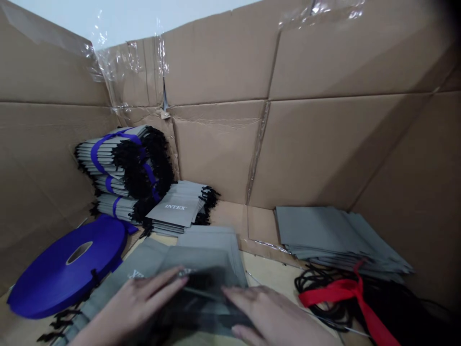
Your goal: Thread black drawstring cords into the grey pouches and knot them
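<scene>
My left hand [144, 298] is at the lower middle, its fingers closed on the left side of a grey fabric pouch [201, 259]. On the pouch's right side my right hand [266, 310] grips near the edge, with thumb and fingers apart around it. Motion smears the fingertips and the near part of this pouch. Under and behind it lie more flat grey pouches [216, 233]. To the left, a slanted row of grey pouches [111, 283] with black cord ends runs beneath my left forearm.
Bundles of grey pouches tied with blue ribbon [122, 158] stand at the back left. Nearby are an INTEX-printed stack [176, 206] and a blue ribbon roll [50, 274]. Rightward lie grey pieces [320, 230], black cords [403, 307] and a red ribbon [334, 292]. Cardboard walls [216, 149] surround everything.
</scene>
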Demonstrator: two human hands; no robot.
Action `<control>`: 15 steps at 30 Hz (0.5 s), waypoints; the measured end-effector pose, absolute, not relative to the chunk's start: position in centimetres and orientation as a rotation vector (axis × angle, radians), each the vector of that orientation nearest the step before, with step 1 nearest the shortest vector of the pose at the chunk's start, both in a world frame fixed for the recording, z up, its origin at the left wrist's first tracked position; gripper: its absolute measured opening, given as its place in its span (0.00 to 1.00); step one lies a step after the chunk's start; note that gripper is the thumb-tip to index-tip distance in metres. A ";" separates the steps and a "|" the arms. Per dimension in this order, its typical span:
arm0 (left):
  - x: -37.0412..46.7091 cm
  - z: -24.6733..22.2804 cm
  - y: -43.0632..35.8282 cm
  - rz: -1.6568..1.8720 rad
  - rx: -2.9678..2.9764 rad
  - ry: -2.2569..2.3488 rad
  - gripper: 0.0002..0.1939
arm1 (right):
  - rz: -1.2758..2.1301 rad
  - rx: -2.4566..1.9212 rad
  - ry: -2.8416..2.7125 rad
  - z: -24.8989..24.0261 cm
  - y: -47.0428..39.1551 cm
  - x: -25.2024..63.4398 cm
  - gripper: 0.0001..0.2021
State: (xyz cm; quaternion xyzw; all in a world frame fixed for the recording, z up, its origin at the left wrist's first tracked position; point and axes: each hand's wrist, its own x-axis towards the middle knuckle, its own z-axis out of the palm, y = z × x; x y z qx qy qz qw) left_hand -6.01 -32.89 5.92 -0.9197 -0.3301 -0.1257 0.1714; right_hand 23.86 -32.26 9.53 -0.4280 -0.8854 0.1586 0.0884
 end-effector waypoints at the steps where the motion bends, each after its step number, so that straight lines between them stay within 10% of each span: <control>1: -6.9 5.6 -32.6 -0.395 -2.577 -1.043 0.33 | 0.493 -1.378 -2.613 9.4 -32.0 24.2 0.26; 5: -8.5 4.5 -31.5 -0.682 -2.413 -1.182 0.33 | 0.490 -1.437 -2.733 8.4 -30.5 24.4 0.35; 15: -2.5 0.5 -31.9 -0.387 -2.737 -0.846 0.25 | 0.166 -1.340 -2.849 9.3 -31.7 23.5 0.11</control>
